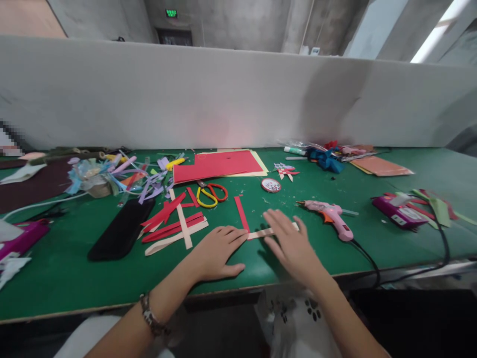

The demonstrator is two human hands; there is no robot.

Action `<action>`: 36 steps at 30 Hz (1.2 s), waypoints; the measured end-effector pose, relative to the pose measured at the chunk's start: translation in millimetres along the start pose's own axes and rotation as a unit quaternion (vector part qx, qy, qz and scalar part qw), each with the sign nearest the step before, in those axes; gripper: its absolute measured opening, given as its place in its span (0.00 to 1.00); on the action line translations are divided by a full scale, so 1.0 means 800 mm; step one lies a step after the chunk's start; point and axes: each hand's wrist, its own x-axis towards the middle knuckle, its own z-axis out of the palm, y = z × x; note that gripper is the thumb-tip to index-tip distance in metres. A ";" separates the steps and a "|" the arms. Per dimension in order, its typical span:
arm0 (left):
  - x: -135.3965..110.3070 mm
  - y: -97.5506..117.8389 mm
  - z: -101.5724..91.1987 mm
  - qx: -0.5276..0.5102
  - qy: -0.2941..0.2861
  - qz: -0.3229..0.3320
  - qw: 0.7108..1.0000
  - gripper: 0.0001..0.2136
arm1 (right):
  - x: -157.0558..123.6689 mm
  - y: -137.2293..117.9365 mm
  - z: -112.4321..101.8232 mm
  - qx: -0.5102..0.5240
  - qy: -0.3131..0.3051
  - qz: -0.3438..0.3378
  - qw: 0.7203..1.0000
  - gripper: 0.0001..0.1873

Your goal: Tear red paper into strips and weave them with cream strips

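The left hand (223,251) lay flat and open, reaching the end of a narrow, pale strip (260,233); the right hand (289,244) spread over its other half, contact unclear. Beyond the left hand, a straight red strip (241,214) met the pale one at an angle. Right of both hands lay a pink glue gun (335,215).

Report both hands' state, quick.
Left hand: open, palm down, by the red strip.
Right hand: open, over the cream strip; contact unclear.

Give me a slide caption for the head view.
Left hand and right hand at a pale strip, pink glue gun nearby.
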 end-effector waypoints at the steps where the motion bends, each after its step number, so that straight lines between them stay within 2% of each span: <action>1: 0.000 0.000 0.001 0.001 -0.006 -0.003 1.000 0.27 | -0.004 -0.009 0.003 0.025 -0.041 -0.041 0.998 0.23; 2: 0.000 0.000 0.001 0.002 -0.011 -0.006 1.000 0.27 | -0.008 -0.016 0.005 0.043 -0.075 -0.067 0.994 0.26; 4: 0.000 0.000 0.003 0.001 -0.015 -0.013 1.000 0.27 | -0.016 -0.023 0.012 0.057 -0.115 -0.075 0.989 0.30; 12: -0.001 -0.003 0.005 -0.031 -0.025 -0.018 0.999 0.30 | -0.032 0.014 0.025 -0.014 -0.116 0.116 0.986 0.34; 17: -0.003 -0.002 0.003 -0.030 -0.033 -0.020 0.999 0.30 | -0.026 0.010 0.017 -0.030 -0.177 0.159 0.971 0.35; 20: -0.004 -0.002 0.002 -0.032 -0.037 -0.021 0.999 0.30 | -0.025 0.011 0.016 -0.036 -0.166 0.152 0.974 0.32; 25: -0.005 -0.003 0.004 -0.029 -0.040 -0.026 0.998 0.30 | -0.031 0.013 0.017 -0.047 -0.085 0.096 0.991 0.26; 27: -0.005 -0.002 0.005 -0.025 -0.038 -0.026 0.999 0.31 | -0.032 0.008 0.015 -0.040 -0.085 0.064 0.994 0.25; 32: -0.006 -0.001 0.004 -0.012 -0.037 -0.025 0.999 0.30 | -0.029 -0.006 0.007 0.023 -0.150 0.009 0.988 0.25; 34: -0.005 -0.001 0.004 -0.006 -0.031 -0.022 0.999 0.30 | -0.018 -0.009 0.002 0.039 -0.140 0.016 0.989 0.22; 36: -0.004 -0.001 0.004 0.000 -0.025 -0.019 1.000 0.30 | 0.003 -0.013 -0.004 0.055 -0.103 0.012 0.993 0.18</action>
